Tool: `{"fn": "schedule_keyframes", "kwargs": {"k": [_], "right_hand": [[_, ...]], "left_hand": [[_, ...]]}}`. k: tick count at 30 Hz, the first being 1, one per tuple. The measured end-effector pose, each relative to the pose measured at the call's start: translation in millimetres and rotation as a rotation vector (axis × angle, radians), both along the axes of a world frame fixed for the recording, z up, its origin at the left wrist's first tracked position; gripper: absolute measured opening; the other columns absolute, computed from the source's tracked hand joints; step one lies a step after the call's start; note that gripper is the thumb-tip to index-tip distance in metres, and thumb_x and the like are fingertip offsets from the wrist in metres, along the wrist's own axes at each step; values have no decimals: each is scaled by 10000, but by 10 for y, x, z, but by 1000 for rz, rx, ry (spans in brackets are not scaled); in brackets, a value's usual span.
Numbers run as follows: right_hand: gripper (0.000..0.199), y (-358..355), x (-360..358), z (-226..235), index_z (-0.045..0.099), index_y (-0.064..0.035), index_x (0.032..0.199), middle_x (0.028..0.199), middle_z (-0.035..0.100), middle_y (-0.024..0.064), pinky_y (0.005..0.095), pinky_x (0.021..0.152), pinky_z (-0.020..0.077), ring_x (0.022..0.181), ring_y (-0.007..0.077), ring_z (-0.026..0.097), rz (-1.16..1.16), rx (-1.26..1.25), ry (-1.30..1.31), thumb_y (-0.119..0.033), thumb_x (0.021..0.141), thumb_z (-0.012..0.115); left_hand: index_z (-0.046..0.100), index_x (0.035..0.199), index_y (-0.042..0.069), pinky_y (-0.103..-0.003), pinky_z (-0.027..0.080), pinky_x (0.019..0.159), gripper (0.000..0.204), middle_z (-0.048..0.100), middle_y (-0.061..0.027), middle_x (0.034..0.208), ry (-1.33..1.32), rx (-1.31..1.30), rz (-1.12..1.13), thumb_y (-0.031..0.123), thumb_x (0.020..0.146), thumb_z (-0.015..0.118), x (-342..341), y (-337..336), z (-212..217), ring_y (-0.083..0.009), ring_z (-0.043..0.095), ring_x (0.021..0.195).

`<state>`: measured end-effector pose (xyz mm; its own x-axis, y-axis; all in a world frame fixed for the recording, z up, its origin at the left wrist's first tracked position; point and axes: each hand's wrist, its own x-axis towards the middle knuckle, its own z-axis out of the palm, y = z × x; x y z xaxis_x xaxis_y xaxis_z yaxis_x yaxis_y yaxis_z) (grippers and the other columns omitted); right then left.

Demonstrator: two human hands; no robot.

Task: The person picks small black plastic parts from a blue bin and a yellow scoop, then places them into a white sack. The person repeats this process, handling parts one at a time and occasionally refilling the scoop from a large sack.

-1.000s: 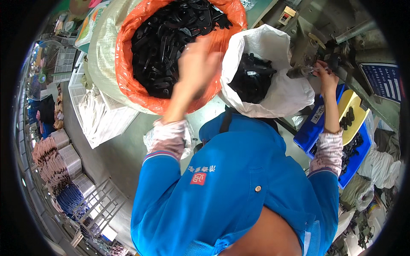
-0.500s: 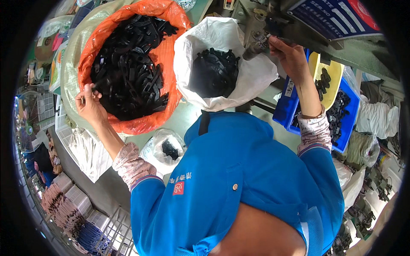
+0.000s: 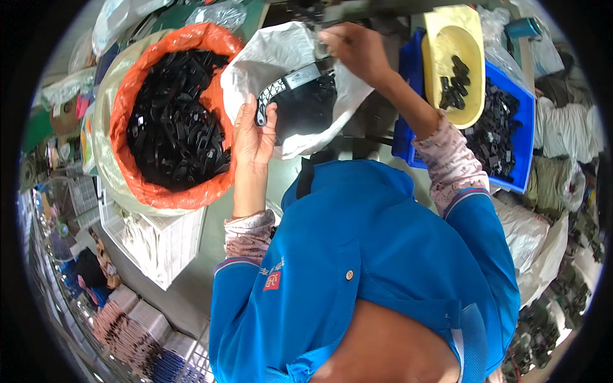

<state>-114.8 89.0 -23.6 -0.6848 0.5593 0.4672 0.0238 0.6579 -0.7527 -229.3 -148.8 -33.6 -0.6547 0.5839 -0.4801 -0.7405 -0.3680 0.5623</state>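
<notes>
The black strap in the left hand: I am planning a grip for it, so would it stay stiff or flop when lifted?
The black strap probably holds its shape: it juts past the left hand without drooping. It looks light, since the fingers alone carry it. Its patterned end may give some grip.

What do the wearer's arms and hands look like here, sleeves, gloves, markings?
Both hands are bare: no gloves, and no rings or watch that I can make out. The left hand and right hand come out of pale pink patterned undersleeves with striped ribbed cuffs. Over these sits a bright blue short-sleeved work shirt with a small red chest patch and snap buttons.
</notes>
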Motion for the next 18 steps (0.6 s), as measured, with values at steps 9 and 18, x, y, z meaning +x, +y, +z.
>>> {"fn": "schedule_keyframes", "kwargs": {"k": [9, 18], "right_hand": [[320, -280, 1159, 7, 616, 23, 1214, 971, 680, 83, 274, 736, 531, 832, 127, 649, 235, -869, 11, -182, 968, 624], [168, -595, 2404, 315, 588, 31, 1081, 895, 650, 67, 258, 656, 525, 745, 99, 625, 31, -925, 190, -40, 932, 553]], "left_hand": [[576, 903, 54, -304, 622, 681, 115, 678, -99, 892, -10, -10, -232, 122, 939, 662, 584, 212, -81, -236, 701, 772], [480, 1270, 28, -238, 520, 736, 328, 684, -123, 959, 494, -30, -1004, -16, 957, 569, 1478, 644, 65, -181, 692, 810]]}}
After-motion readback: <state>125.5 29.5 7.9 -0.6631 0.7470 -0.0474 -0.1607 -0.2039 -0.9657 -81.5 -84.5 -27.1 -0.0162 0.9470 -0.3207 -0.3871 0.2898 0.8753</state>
